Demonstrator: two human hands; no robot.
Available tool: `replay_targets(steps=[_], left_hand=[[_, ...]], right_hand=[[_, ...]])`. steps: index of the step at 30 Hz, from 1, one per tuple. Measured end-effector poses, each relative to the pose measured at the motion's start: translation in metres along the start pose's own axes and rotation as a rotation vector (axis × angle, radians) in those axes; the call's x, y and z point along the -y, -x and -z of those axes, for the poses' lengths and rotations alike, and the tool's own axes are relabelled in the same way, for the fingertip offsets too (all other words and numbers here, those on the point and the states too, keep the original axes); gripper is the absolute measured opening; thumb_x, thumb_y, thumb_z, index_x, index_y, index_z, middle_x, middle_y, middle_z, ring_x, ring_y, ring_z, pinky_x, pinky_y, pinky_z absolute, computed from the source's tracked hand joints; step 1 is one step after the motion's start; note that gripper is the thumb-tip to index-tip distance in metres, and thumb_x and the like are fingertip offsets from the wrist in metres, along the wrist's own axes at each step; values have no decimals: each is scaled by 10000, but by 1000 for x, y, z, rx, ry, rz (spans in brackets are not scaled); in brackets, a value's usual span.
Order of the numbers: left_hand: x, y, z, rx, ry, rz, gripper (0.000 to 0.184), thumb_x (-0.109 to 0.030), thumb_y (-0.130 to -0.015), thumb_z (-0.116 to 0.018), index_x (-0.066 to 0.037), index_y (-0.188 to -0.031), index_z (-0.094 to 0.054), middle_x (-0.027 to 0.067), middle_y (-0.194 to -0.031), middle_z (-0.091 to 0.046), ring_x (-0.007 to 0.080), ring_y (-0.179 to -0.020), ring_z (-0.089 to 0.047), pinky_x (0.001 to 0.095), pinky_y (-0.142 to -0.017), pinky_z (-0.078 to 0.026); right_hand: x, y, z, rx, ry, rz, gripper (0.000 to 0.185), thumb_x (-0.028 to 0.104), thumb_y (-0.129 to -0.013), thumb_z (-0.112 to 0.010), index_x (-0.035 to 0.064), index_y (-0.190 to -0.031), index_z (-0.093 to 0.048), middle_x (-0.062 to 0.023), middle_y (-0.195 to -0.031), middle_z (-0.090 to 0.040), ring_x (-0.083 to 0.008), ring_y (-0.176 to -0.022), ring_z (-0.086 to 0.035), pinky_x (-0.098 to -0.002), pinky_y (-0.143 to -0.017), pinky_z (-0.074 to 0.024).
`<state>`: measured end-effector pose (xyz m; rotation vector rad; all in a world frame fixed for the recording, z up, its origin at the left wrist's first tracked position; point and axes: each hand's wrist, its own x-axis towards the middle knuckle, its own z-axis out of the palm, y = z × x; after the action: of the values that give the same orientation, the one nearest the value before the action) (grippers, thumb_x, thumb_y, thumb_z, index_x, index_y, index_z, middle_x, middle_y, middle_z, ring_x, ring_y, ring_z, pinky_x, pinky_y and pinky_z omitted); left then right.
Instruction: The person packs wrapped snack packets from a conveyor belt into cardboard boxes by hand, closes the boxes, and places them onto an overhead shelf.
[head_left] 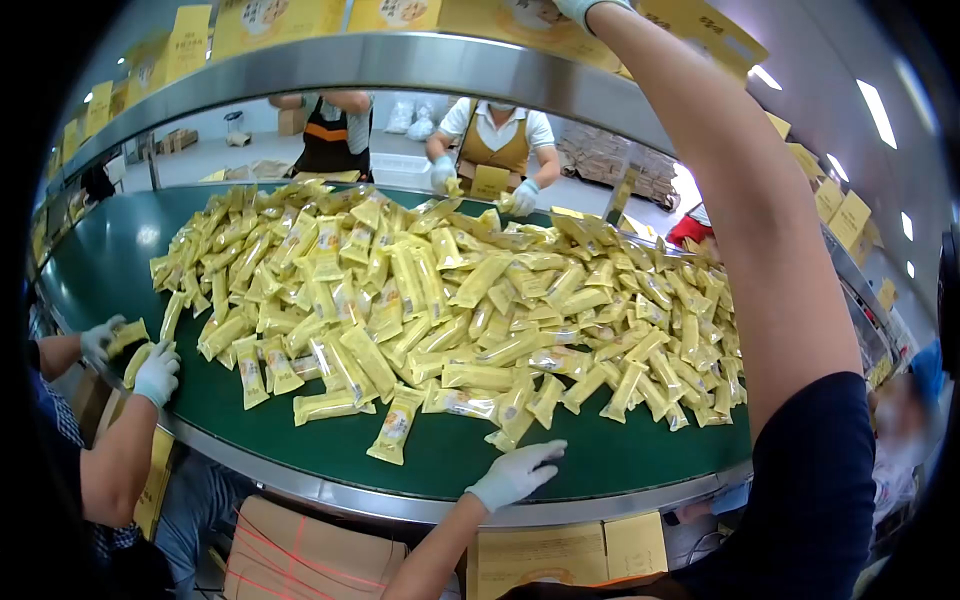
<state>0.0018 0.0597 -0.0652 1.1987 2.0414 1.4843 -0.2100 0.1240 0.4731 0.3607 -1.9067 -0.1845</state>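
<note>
My left hand [515, 475], in a white glove, is over the near edge of the green conveyor belt [450, 482]. Its fingers stretch to the right and hold nothing. Just beyond it lies a big heap of yellow-wrapped snack packets [460, 290]; the closest packet [397, 425] is to the left of my fingertips. My right arm reaches up past the metal shelf rail [480, 75]. At the top edge of the view, my gloved right hand [588, 8] is beside the yellow cartons [530, 22]. Its fingers are mostly cut off, so its grip cannot be made out.
At left, a co-worker's gloved hands [157, 374] hold packets. Across the belt, another person [495, 140] handles packets above a small yellow box [490, 182]. An open yellow carton [540, 555] and a brown carton [300, 555] stand below the near edge.
</note>
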Motion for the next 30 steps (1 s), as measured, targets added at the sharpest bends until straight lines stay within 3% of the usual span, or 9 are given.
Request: replay_targets(steps=[6, 8, 10, 14, 16, 19, 21, 27, 30], left_hand=[[14, 10, -5, -172, -131, -122, 483, -187, -931, -576, -58, -1389, -496, 153, -1290, -611, 304, -1146, -602, 363, -979, -471], [12, 11, -5, -178, -83, -101, 484, -186, -929, -576, -56, -1389, -495, 151, -1293, -610, 299, -1140, -607, 358, -972, -476], [24, 10, -14, -246, 44, -96, 467, -214, -918, -599, -94, -1362, -518, 145, -1252, -619, 324, -1147, -582, 374, -981, -461], [-13, 39, -39, -412, -157, 23, 459, -237, -906, -600, -81, -1335, -550, 145, -1212, -639, 315, -1103, -607, 392, -950, -480], [-42, 69, -61, -417, -100, 71, 453, -229, -886, -613, -91, -1315, -569, 155, -1162, -656, 317, -1067, -623, 395, -910, -496], [-58, 134, -98, -423, -426, 220, 448, -217, -863, -626, -87, -1290, -588, 207, -1218, -625, 331, -1069, -620, 403, -884, -500], [-51, 181, -137, -765, -771, 258, 506, -250, -864, -641, -58, -1324, -555, 249, -1284, -573, 361, -1127, -590, 417, -918, -485], [-38, 217, -167, -670, -106, 653, 633, -273, -885, -657, 2, -1411, -438, 248, -1324, -553, 380, -1178, -562, 412, -998, -445], [-51, 214, -155, -623, 429, 649, 537, -159, -927, -609, -6, -1415, -445, 138, -1279, -591, 180, -1108, -569, 305, -947, -468]], right_hand=[[14, 8, -34, 66, 132, 48, 576, 321, -868, -615, 138, -1386, -442, -226, -1445, -396, -454, -1246, -423, -494, -1078, -379], [27, 21, -3, 261, 118, 164, 476, 329, -876, -599, 139, -1308, -538, -224, -1311, -508, -426, -1214, -470, -495, -1044, -406], [23, 78, -13, -222, 148, 504, 375, 217, -868, -613, 139, -1234, -625, -103, -1128, -664, -315, -1009, -654, -423, -834, -549], [46, 326, 108, 549, -560, 655, 330, 178, -811, -617, 151, -1140, -627, -111, -988, -636, -304, -885, -635, -472, -755, -514], [84, 397, 214, 1542, -484, 652, 369, 279, -869, -598, 161, -1217, -635, -143, -1058, -663, -325, -1013, -647, -488, -921, -489], [24, 641, 255, 1349, -1001, -210, 405, 348, -903, -605, 152, -1258, -614, -183, -1220, -619, -370, -1136, -591, -459, -1006, -448], [20, 732, 294, 854, -531, -475, 494, 359, -896, -613, 71, -1295, -561, -229, -1216, -616, -415, -1158, -562, -457, -1019, -439], [22, 802, 317, 1101, -908, -1410, 784, 352, -926, -599, 22, -1528, -220, -231, -1490, -413, -342, -1369, -423, -385, -1106, -352], [27, 806, 325, 958, -1023, -1354, 803, 281, -925, -615, 5, -1540, -179, -216, -1512, -381, -283, -1396, -380, -349, -1129, -313]])
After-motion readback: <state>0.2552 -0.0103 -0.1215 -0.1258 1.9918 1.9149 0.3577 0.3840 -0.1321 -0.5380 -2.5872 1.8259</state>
